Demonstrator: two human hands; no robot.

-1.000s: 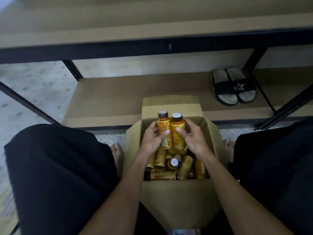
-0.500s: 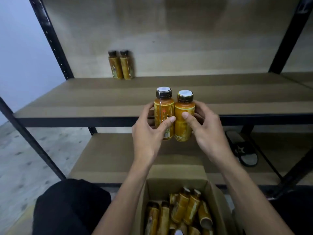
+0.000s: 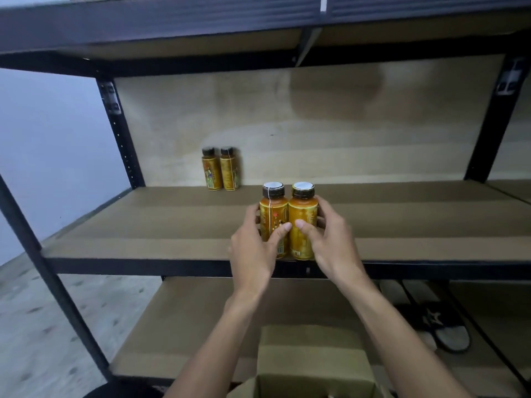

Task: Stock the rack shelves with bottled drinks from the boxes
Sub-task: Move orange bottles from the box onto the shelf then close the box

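Both hands are raised to the middle shelf [image 3: 161,222] of the black metal rack [image 3: 120,133], each holding one orange bottled drink. The left hand [image 3: 253,254] wraps the left bottle [image 3: 273,218]. Its thumb lies across the front of the label and its fingers curl round the far side, so the grip is closed around the bottle's body. The right hand [image 3: 334,244] has the right bottle [image 3: 302,216] the same way, thumb on the front and fingers curled behind. The two bottles stand upright and touch side by side, their dark caps with pale tops uppermost. Their bases are at the front edge of the shelf board. They seem to rest on it, though the hands cover too much of the bottoms to be sure.

Further back on the same shelf, to the left and close to the pale back panel [image 3: 316,124], a rear pair of bottles [image 3: 214,172] of the same kind stands upright. These two touch each other and are well apart from the held ones.

Below, a lower shelf [image 3: 186,320] carries black slide sandals [image 3: 444,328] at the right. A cardboard box [image 3: 313,363] sits at the bottom of the view between the forearms, with one flap raised toward the rack. A grey speckled floor [image 3: 57,317] and a pale wall [image 3: 43,133] show at the left.
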